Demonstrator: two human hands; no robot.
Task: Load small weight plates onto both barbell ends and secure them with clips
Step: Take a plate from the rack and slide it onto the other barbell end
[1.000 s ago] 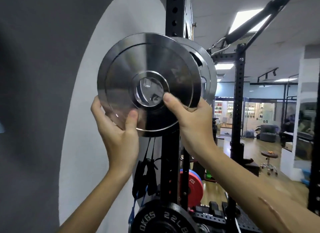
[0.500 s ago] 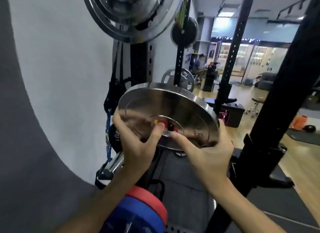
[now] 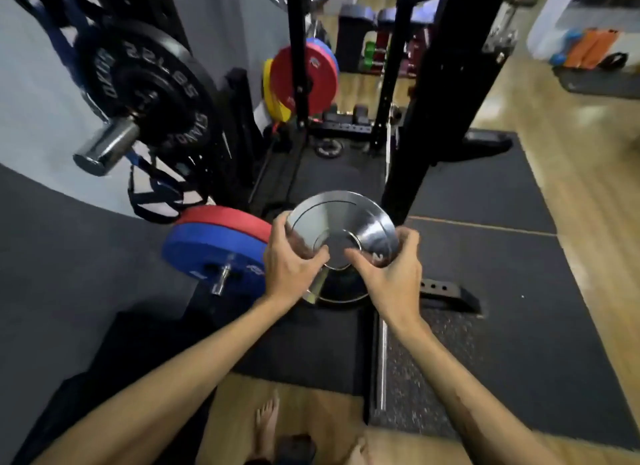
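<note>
The chrome plate (image 3: 341,227) has come down from chest height beside the rack's storage pegs to low over the black floor mat (image 3: 485,256), and the view has tipped from looking across the gym to looking almost straight down. The plate lies nearly flat, face up, held between both hands in front of the person. The left hand (image 3: 291,260) grips its near-left rim, fingers curled under the edge and thumb stretched over the face toward the centre hole. The right hand (image 3: 391,270) mirrors it on the near-right rim, fingers wrapped round the edge, thumb pointing in at the hub. Directly beneath the plate a steel sleeve end (image 3: 316,289) and a dark round plate (image 3: 341,293) show, partly hidden by the hands. Just left, a blue bumper plate (image 3: 211,253) with a red one (image 3: 225,218) behind it sits on a peg. Higher left hangs a black plate marked 22 LBS (image 3: 149,83) on a chrome peg. A black rack upright (image 3: 436,101) rises just behind the chrome plate. A bare foot (image 3: 266,419) stands on the wood floor below.
</note>
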